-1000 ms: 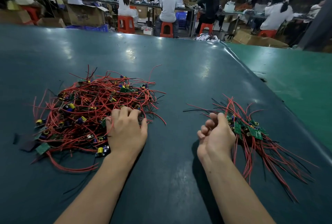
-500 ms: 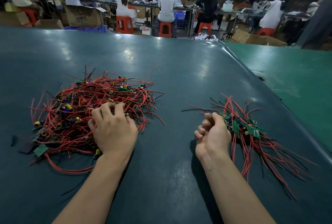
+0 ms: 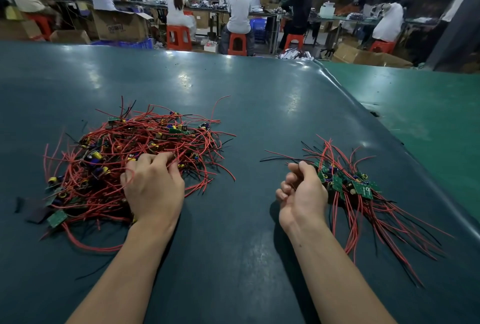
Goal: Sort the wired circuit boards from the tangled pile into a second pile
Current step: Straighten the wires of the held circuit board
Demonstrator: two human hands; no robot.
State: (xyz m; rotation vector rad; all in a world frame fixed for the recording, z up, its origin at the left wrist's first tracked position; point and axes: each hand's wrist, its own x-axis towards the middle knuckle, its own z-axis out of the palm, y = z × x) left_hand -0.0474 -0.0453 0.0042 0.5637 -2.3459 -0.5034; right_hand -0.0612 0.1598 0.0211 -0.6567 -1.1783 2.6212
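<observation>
On the left of the dark teal table (image 3: 233, 258) lies the tangled pile (image 3: 117, 147) of red wires, small green circuit boards and yellow-and-blue capacitors. My left hand (image 3: 153, 188) rests on that pile's near right side, its fingers curled down into the red wires and gripping some of them. A red wire loops over its knuckles. The second pile (image 3: 361, 193), smaller, sits on the right, with green boards bunched together and wires fanning toward me. My right hand (image 3: 301, 193) rests just left of it, fingers loosely curled and holding nothing I can see.
A loose green board (image 3: 57, 218) and dark scraps (image 3: 36, 210) lie at the tangled pile's near left edge. A lighter green table (image 3: 420, 121) adjoins on the right across a raised seam. Seated people work at benches far behind.
My left hand has slid leftward, deeper into the tangled pile, and its fingers have curled round the wires. My right hand has stayed beside the second pile.
</observation>
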